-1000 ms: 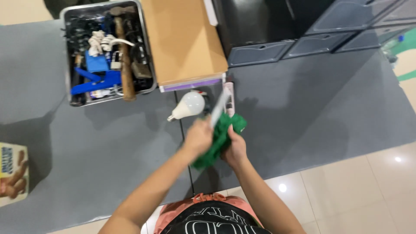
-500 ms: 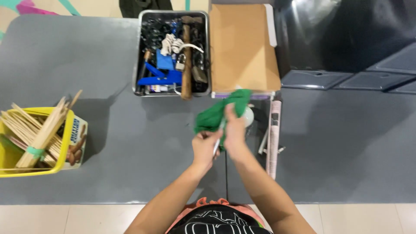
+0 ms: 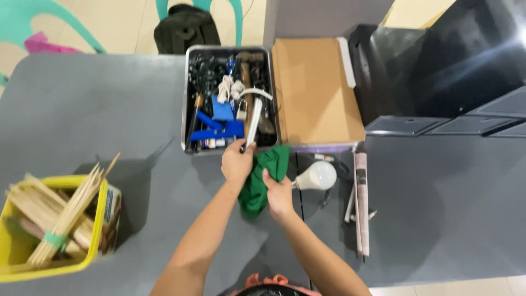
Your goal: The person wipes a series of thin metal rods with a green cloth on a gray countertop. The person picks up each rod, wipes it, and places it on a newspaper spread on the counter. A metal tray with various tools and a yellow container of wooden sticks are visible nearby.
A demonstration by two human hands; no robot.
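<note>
Gripping a slim silvery tool (image 3: 251, 127), the left hand (image 3: 237, 163) is seen curled shut around its lower end, just at the near rim of the metal tray (image 3: 185, 104). The tool is held nearly upright in the view, its shaft lying over the tray's contents; what kind of tool it is cannot be told. The right hand (image 3: 278, 193) is closed on a green cloth (image 3: 257, 186), with the fingers pressed into the fabric and the thumb on top. The cloth is bunched between the 2 hands, its upper part touching the left hand and its lower part hanging toward the person's body.

The tray is filled with mixed hardware: a wooden-handled hammer (image 3: 246, 77), a blue plastic piece (image 3: 219, 123), a coil of white cord (image 3: 227, 87) and dark tangled parts. A flat cardboard box (image 3: 315, 90) is set just beside the tray on its right. A white bulb (image 3: 316, 175) is lying on the grey table (image 3: 98, 109) just beside the right hand, not touched by it. A long rolled strip (image 3: 361, 203) is laid near the bulb, farther right. At the left edge, well apart from both hands, a yellow bin (image 3: 16, 257) is packed with wooden sticks (image 3: 66, 214).
</note>
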